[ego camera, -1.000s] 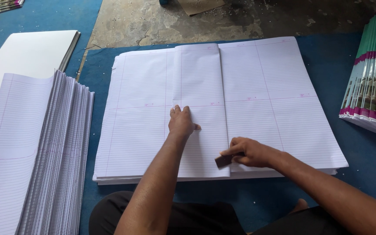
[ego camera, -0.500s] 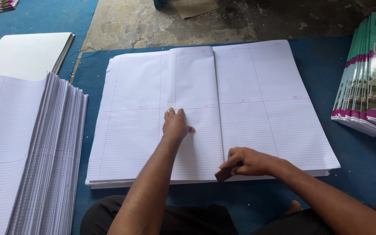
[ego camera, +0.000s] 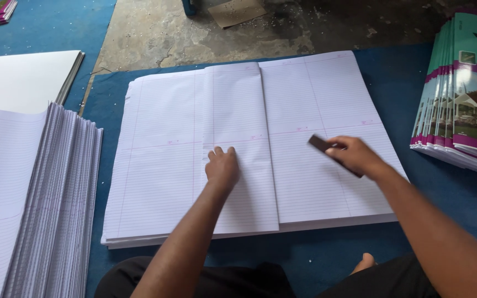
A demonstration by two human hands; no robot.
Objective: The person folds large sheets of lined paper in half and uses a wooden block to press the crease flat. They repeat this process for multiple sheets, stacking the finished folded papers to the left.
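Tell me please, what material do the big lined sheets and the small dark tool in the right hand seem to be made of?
Lined sheets: thin matte white paper, judged by the printed ruling and the folded flap lying flat. Dark tool in the right hand: a hard, flat brown piece, possibly wood or plastic; too small to tell.

Both your hands on the big ruled sheet stack [ego camera: 167, 165], blue mat [ego camera: 327, 259] underneath.

Your left hand [ego camera: 222, 169] lies flat, pinning the folded-over sheet [ego camera: 238, 149] near the middle. Your right hand [ego camera: 353, 155] grips a small dark block [ego camera: 321, 144] over the right half. Fanned ruled sheets [ego camera: 34, 209] at left, colourful printed covers [ego camera: 465, 94] stacked at right, white boards [ego camera: 23, 80] top left.
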